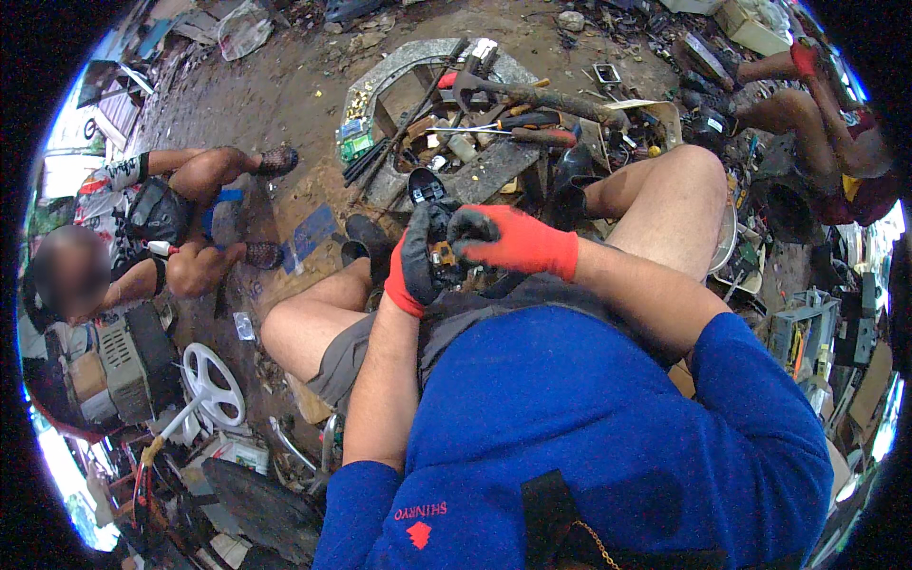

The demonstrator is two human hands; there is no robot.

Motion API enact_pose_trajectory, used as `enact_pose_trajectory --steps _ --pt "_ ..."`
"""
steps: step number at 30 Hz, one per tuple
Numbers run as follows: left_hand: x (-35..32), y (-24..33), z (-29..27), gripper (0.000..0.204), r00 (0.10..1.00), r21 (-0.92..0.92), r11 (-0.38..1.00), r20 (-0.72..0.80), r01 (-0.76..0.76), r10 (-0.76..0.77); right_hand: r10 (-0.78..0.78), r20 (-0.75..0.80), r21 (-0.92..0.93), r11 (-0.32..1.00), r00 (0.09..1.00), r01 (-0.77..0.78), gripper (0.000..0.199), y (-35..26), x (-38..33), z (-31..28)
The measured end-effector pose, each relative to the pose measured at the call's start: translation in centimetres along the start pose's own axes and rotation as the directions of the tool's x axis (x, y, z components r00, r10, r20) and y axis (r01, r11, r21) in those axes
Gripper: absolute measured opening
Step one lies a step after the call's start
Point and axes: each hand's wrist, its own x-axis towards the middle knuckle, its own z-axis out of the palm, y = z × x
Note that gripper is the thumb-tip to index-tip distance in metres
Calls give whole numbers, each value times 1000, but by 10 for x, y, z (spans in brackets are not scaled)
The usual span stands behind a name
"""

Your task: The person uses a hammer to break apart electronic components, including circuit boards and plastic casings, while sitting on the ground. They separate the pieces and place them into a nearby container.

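Both hands wear red gloves with black palms and fingers, held together above my lap. My left hand (412, 261) is closed around a small dark electronic device (443, 255), which shows an orange-brown part in its opened inside. My right hand (518, 239) comes over it from the right, fingers curled in against the device; whatever lies between those fingertips is hidden. Just beyond the hands is a black rounded piece (427, 186), next to the near edge of a low stone-like table frame (480, 174). I cannot tell whether it joins the device.
On the table lie a hammer (541, 95) with a wooden handle, screwdrivers (532, 121), dark rods (369, 163) and a green circuit board (357, 146). One person (142, 209) sits at the left, another (836, 142) at the right. A white wheel (215, 384) stands lower left amid scrap.
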Motion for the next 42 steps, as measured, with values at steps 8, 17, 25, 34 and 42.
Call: enact_pose_trajectory --steps 8,17,25,34,42 --pt "18 5 2 47 994 -641 764 -18 69 -104 107 -19 282 954 994 -98 32 31 10 -18" --pt "14 6 -4 52 1000 -704 710 16 15 -6 53 205 693 698 977 -183 41 22 8 -23" --pt "16 26 12 71 999 -586 810 48 24 5 -41 271 937 239 962 -254 47 20 12 -27" --pt "16 14 -2 67 999 -628 778 -38 -33 12 24 167 795 588 986 -149 45 1 8 -30" --pt "19 13 -2 59 996 -634 769 -65 -85 56 -21 -111 510 857 994 75 47 10 12 -32"
